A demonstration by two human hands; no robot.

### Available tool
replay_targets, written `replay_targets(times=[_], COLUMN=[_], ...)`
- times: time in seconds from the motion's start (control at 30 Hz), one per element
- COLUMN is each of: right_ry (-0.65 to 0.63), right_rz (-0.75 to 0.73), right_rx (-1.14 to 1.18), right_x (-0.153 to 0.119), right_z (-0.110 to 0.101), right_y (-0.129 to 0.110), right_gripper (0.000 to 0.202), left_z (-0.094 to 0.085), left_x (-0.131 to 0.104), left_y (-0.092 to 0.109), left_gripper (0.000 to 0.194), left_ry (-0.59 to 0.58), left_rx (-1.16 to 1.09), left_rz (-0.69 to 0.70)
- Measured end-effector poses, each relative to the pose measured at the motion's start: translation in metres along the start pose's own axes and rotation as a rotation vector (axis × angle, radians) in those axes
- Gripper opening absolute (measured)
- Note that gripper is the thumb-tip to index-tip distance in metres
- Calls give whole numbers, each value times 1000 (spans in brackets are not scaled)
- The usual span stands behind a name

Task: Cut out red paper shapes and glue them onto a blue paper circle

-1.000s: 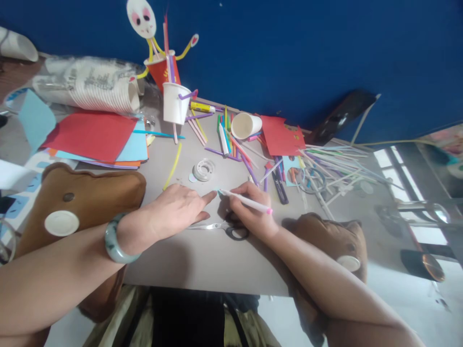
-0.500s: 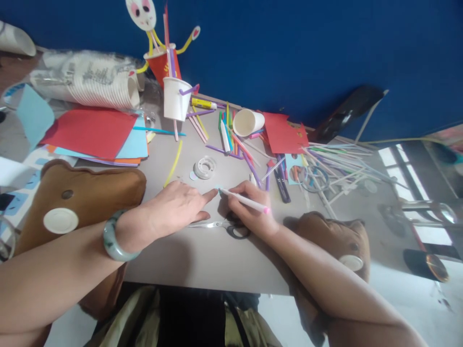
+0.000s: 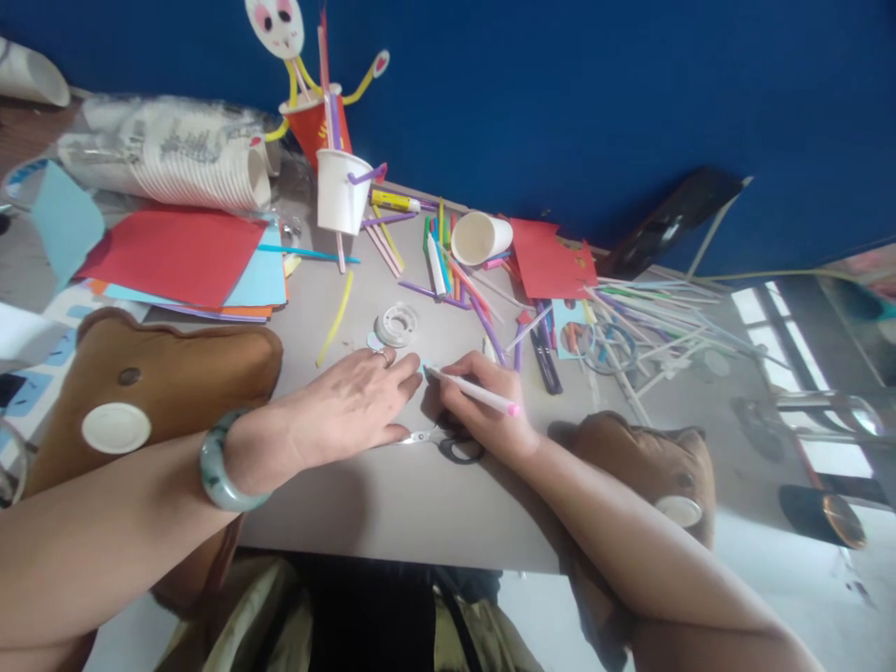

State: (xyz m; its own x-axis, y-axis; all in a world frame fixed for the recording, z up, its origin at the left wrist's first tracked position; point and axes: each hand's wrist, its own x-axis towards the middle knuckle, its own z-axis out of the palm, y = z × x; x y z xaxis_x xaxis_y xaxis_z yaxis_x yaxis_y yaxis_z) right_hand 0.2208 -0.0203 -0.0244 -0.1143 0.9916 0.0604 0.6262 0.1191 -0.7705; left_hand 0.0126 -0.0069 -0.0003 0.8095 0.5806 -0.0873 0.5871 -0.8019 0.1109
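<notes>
A white felt-tip pen (image 3: 476,392) with a pink end is gripped in my right hand (image 3: 498,415), its tip down at a tiny light-blue paper piece (image 3: 424,369) on the table. My left hand (image 3: 350,401) lies palm down just left of that piece, fingers apart and holding nothing. Whether its fingertips touch the paper, I cannot tell. Scissors (image 3: 458,450) with dark handles lie below both hands, the blades partly hidden under my left thumb. A roll of clear tape (image 3: 397,325) rests just beyond my left fingers, beside a small pale disc (image 3: 376,342).
Beyond my hands are a white paper cup (image 3: 343,196) with straws, a tipped cup (image 3: 480,238), markers (image 3: 435,266) and red paper (image 3: 553,261). Loose straws (image 3: 651,308) lie right. Coloured sheets (image 3: 182,252) and bagged cups (image 3: 175,154) lie left. Brown cushions (image 3: 189,373) flank the table.
My left index finger has drawn back from the pen tip, and the left hand has shifted slightly with its fingers spread. My right hand and pen stay nearly in place.
</notes>
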Motion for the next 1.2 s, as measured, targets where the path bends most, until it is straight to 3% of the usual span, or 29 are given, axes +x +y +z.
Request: replay_targets(times=[1.2], right_ry=[6], right_rz=[-4], right_rx=[10], right_x=[-1], right_z=[2], right_y=[2], right_gripper=[6], left_z=[1], left_x=[-4], left_y=[-6], left_gripper=[58], left_ry=[-27], left_rx=[-153], left_rz=[-12])
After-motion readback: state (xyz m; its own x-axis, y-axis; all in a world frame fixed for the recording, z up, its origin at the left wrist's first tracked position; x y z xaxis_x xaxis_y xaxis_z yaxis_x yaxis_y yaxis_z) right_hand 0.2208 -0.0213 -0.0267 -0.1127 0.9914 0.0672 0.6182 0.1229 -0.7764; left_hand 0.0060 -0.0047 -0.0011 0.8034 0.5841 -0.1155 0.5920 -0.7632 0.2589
